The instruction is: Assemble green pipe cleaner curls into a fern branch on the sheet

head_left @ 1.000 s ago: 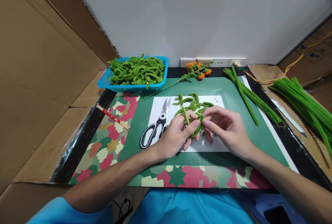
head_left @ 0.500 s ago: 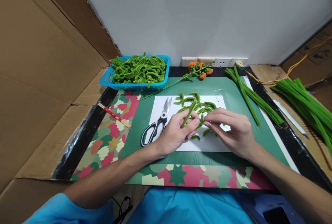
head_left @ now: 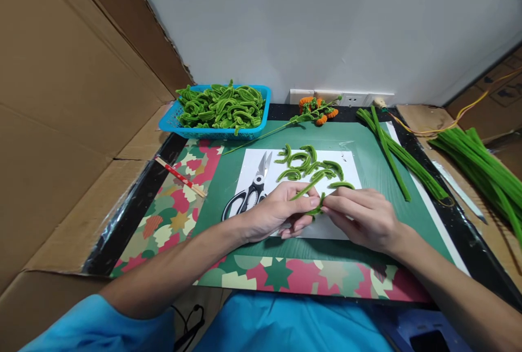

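Between thumb and fingers, my left hand (head_left: 281, 211) pinches a green pipe cleaner (head_left: 306, 189), one end of which sticks up past the knuckles. My right hand (head_left: 362, 216) is closed at the short bent end of that same piece, its fingertips almost meeting the left thumb. Just beyond the hands, several curled green pipe cleaner pieces (head_left: 299, 161) lie on a white sheet of paper (head_left: 346, 167). Black-handled scissors (head_left: 258, 180) rest beside my left hand, blades pointing away and slightly apart. My palms hide part of the paper.
A blue basket (head_left: 220, 133) heaped with bent green pieces stands at the back left. Near it lie an orange pipe cleaner flower (head_left: 316, 110) and wrapped chopsticks (head_left: 179, 177). Bundles of straight green pipe cleaners (head_left: 408, 159) lie to the right, beside a white pen-like tool (head_left: 459, 191).
Both hands have come slightly lower and nearer to me. The green pipe cleaner in my left hand now leans over to the right, where before it stood more upright.
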Available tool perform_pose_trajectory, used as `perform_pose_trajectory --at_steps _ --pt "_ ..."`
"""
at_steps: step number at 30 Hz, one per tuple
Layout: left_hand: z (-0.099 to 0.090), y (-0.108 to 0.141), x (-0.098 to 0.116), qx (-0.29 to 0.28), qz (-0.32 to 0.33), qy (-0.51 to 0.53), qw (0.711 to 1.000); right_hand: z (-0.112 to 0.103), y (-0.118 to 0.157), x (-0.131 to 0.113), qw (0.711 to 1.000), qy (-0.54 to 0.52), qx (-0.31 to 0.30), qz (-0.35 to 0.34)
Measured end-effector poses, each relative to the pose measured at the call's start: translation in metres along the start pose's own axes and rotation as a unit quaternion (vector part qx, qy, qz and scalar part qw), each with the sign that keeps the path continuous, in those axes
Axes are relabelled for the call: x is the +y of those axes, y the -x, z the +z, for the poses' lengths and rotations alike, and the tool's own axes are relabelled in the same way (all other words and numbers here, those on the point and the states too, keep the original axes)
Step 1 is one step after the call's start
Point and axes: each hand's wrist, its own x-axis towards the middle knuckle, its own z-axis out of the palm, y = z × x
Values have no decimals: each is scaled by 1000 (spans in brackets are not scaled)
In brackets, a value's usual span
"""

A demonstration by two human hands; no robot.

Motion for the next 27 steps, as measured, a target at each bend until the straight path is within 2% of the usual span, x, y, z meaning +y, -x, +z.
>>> perform_pose_trajectory --at_steps 13,16,22,27 --pt "-1 3 -2 -24 -45 22 998 3 0 -13 993 -102 33 44" --pt "-2 2 -1 -25 -41 -1 999 1 0 -12 995 -83 26 39" --pt "-3 -2 1 11 -3 -56 998 -5 2 4 1000 -9 5 -5" --pt "2 -2 2 17 0 -41 999 -5 1 12 994 38 96 20"
